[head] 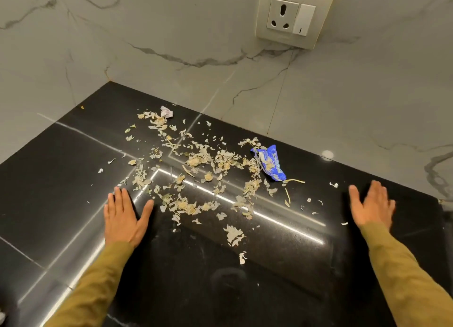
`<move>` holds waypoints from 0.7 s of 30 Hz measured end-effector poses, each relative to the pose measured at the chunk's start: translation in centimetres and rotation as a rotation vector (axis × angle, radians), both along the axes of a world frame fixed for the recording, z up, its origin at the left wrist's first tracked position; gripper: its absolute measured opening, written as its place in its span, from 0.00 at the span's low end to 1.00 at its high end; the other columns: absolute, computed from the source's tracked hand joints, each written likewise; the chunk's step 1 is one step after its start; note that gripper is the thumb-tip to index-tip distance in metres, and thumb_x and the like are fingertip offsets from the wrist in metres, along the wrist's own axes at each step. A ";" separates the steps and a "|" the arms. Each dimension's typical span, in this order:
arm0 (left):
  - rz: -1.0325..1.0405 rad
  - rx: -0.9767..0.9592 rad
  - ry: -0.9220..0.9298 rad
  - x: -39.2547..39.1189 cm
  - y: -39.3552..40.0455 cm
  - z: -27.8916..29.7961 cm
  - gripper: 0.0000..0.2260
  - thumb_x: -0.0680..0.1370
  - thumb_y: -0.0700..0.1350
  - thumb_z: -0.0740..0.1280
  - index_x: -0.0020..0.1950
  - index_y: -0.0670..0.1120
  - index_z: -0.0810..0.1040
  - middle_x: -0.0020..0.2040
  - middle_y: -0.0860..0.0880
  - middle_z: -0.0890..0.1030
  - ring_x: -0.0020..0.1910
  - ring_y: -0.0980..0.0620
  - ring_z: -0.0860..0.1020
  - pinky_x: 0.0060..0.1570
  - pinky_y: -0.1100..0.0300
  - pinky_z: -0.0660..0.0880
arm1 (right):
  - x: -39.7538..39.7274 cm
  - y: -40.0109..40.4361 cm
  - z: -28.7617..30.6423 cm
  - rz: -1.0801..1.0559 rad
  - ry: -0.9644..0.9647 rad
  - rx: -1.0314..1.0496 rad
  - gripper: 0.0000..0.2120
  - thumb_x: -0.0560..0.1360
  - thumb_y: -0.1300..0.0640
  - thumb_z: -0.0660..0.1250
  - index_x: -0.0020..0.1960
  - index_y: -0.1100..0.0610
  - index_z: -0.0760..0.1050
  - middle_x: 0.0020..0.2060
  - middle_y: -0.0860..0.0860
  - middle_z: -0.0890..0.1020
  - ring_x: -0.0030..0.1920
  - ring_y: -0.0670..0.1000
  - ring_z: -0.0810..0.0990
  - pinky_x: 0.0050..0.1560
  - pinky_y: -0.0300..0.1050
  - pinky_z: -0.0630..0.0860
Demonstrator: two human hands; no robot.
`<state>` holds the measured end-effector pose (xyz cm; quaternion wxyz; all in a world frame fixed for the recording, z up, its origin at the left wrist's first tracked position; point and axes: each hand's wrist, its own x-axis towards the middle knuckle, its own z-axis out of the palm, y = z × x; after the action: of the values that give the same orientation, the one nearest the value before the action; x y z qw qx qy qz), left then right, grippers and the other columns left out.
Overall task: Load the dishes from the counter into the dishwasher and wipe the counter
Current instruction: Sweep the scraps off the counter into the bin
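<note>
Clearly, with the left hand (123, 217) flat and spread and the right hand (371, 205) open on edge either side of the dry peels (196, 170) and blue wrapper (270, 163) on the black counter (61, 179), a hasty sweep could scatter flakes over the front edge.

Two bare hands, left hand (123, 217), right hand (371, 205), no rings or watch visible, long olive-green sleeves (98, 282) reaching both wrists, plain fabric, unmarked
</note>
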<state>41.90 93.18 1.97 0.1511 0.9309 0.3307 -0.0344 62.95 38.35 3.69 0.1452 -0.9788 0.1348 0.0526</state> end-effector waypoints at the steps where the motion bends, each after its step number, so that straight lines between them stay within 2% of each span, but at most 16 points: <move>1: 0.003 0.002 0.002 1.0 -0.3 0.0 0.50 0.71 0.77 0.35 0.81 0.42 0.42 0.81 0.44 0.40 0.80 0.47 0.39 0.79 0.47 0.41 | 1.0 1.2 -0.2 0.035 0.017 -0.024 0.38 0.81 0.35 0.45 0.80 0.60 0.46 0.80 0.56 0.50 0.79 0.53 0.46 0.78 0.58 0.43; 5: -0.083 0.026 0.015 4.7 -3.7 0.3 0.46 0.74 0.75 0.34 0.79 0.42 0.35 0.79 0.41 0.35 0.79 0.43 0.35 0.79 0.44 0.42 | 2.8 8.5 -0.5 0.264 0.021 -0.114 0.39 0.79 0.34 0.38 0.80 0.59 0.42 0.80 0.54 0.44 0.79 0.53 0.42 0.78 0.55 0.40; 8: -0.224 0.008 0.022 7.0 -8.7 0.7 0.45 0.74 0.74 0.31 0.78 0.42 0.31 0.78 0.40 0.32 0.78 0.43 0.32 0.77 0.48 0.37 | 1.2 15.6 -0.4 0.462 0.001 -0.079 0.36 0.80 0.35 0.36 0.79 0.57 0.37 0.78 0.54 0.38 0.78 0.53 0.38 0.77 0.53 0.37; 10: -0.320 -0.015 0.019 8.0 -12.3 0.8 0.44 0.74 0.74 0.32 0.78 0.42 0.30 0.78 0.42 0.30 0.77 0.44 0.31 0.76 0.50 0.33 | -0.3 20.1 -0.2 0.588 0.041 0.011 0.36 0.79 0.34 0.34 0.78 0.55 0.35 0.76 0.52 0.36 0.78 0.52 0.37 0.77 0.53 0.37; 12: -0.390 -0.095 -0.024 8.1 -14.4 0.9 0.43 0.76 0.73 0.37 0.78 0.44 0.30 0.78 0.46 0.29 0.77 0.49 0.29 0.76 0.53 0.33 | -1.7 22.9 0.3 0.654 0.072 0.190 0.37 0.77 0.31 0.33 0.79 0.53 0.35 0.78 0.50 0.38 0.77 0.47 0.36 0.77 0.50 0.35; 14: -0.407 -0.195 -0.096 7.3 -14.5 1.2 0.42 0.77 0.73 0.39 0.79 0.46 0.32 0.79 0.49 0.30 0.77 0.56 0.29 0.77 0.54 0.34 | -2.9 22.6 1.4 0.606 0.055 0.427 0.39 0.76 0.29 0.38 0.80 0.50 0.39 0.78 0.47 0.40 0.77 0.45 0.37 0.76 0.46 0.36; 16: -0.360 -0.283 -0.164 5.3 -13.2 1.6 0.41 0.76 0.73 0.39 0.80 0.48 0.35 0.79 0.51 0.32 0.77 0.59 0.30 0.78 0.54 0.36 | -4.3 19.7 2.7 0.504 -0.023 0.520 0.38 0.78 0.31 0.44 0.80 0.50 0.45 0.77 0.43 0.45 0.76 0.44 0.40 0.76 0.46 0.41; 19: -0.333 -0.259 -0.153 0.1 -11.1 1.8 0.40 0.77 0.73 0.39 0.80 0.49 0.38 0.80 0.52 0.35 0.78 0.58 0.33 0.79 0.55 0.37 | -7.7 12.1 3.1 0.356 -0.137 0.377 0.37 0.78 0.34 0.50 0.80 0.54 0.51 0.79 0.48 0.54 0.79 0.47 0.47 0.78 0.54 0.48; 21: -0.346 -0.216 -0.081 -3.6 -10.8 1.6 0.39 0.77 0.72 0.39 0.81 0.49 0.39 0.81 0.54 0.35 0.78 0.58 0.34 0.77 0.57 0.35 | -10.6 6.3 2.2 0.211 -0.102 0.254 0.42 0.76 0.31 0.47 0.80 0.57 0.51 0.79 0.54 0.55 0.79 0.50 0.49 0.78 0.59 0.50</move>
<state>38.28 82.42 3.62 0.2554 0.9527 0.1541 -0.0575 52.36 44.63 5.89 0.2679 -0.9627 0.0161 0.0345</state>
